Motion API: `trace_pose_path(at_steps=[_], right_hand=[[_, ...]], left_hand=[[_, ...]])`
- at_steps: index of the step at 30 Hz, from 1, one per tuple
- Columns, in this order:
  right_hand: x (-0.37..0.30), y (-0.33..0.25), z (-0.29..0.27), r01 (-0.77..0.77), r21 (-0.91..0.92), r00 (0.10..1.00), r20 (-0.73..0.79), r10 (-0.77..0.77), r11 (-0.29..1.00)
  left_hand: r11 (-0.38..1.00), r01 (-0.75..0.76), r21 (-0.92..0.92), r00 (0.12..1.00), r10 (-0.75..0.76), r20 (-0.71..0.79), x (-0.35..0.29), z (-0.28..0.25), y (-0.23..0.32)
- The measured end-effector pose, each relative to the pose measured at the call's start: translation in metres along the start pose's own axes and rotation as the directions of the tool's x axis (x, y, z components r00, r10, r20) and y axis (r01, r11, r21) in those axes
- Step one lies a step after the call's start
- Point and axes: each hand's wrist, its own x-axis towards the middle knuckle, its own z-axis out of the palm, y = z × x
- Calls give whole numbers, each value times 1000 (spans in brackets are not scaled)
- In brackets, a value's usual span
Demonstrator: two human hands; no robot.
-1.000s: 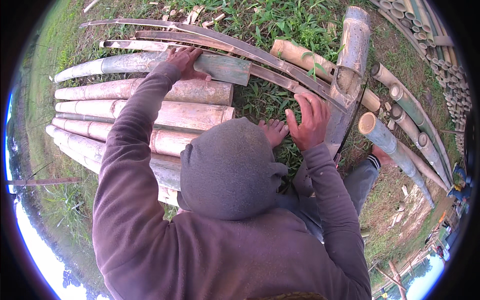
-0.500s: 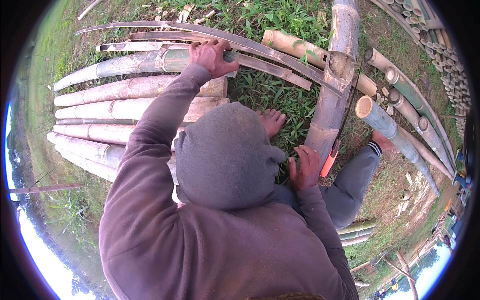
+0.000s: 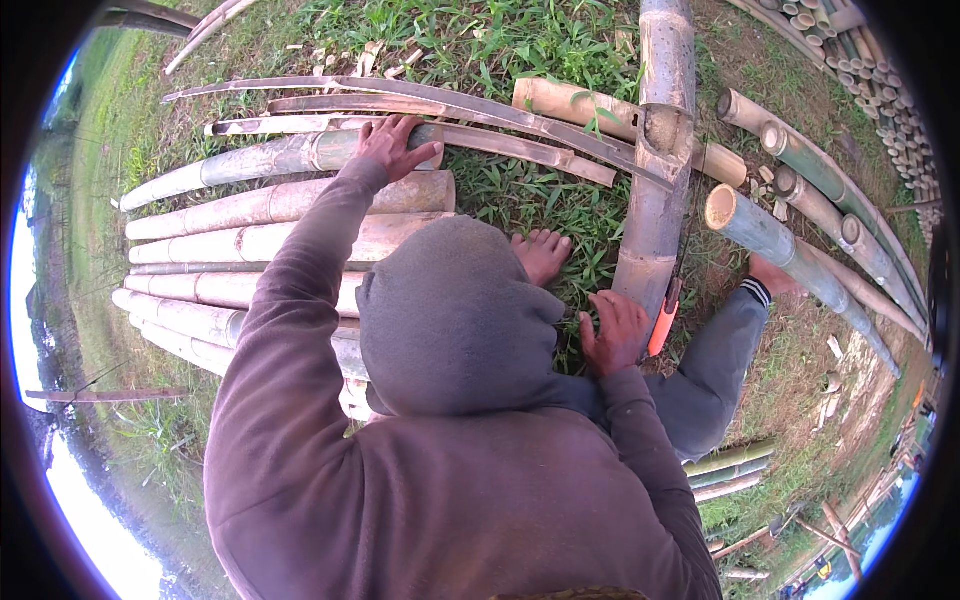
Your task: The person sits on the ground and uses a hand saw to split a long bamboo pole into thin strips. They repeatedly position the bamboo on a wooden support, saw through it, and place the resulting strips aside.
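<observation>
My left hand [image 3: 398, 148] reaches far forward and lies over the near end of a greenish bamboo pole [image 3: 270, 155]. Its fingers bend across the top, and the thumb points to the right along the cut end. My right hand [image 3: 613, 333] sits low beside the near end of a thick grey bamboo trunk [image 3: 650, 230] with a notch cut into it. There the fingers are loosely curled with the thumb apart, and nothing shows between them. Just right of that hand, a tool with an orange handle [image 3: 665, 318] and a dark, narrow blade leans along the trunk.
Several pale bamboo poles [image 3: 290, 205] lie side by side at left. Long split strips [image 3: 440, 98] cross ahead, reaching the trunk. More cut poles [image 3: 790, 255] lie to the right, and a stack of bamboo [image 3: 880, 110] stands beyond. My bent left knee [image 3: 460, 310] blocks the middle.
The whole view has shifted a little, with the poles at left appearing slightly lower and further right. Both hands keep about the same places on the bamboo.
</observation>
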Motion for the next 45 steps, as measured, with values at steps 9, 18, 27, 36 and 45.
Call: trace_pose_path(at_steps=[9,18,27,36,45], right_hand=[[-1,5,-12,-111,140,980,-147,131,984],[-14,15,-21,-200,243,874,-394,285,949],[-25,29,-8,-238,408,784,-455,422,882],[-38,47,-32,-319,609,780,-267,566,727],[-40,74,-61,-313,779,689,-208,694,544]], left_hand=[[856,-495,-148,826,411,-385,15,0,104],[623,-768,-147,626,779,31,49,-61,266],[359,-886,293,447,828,337,55,-65,482],[587,-752,300,655,620,431,70,34,592],[611,-784,108,600,703,381,36,-143,538]])
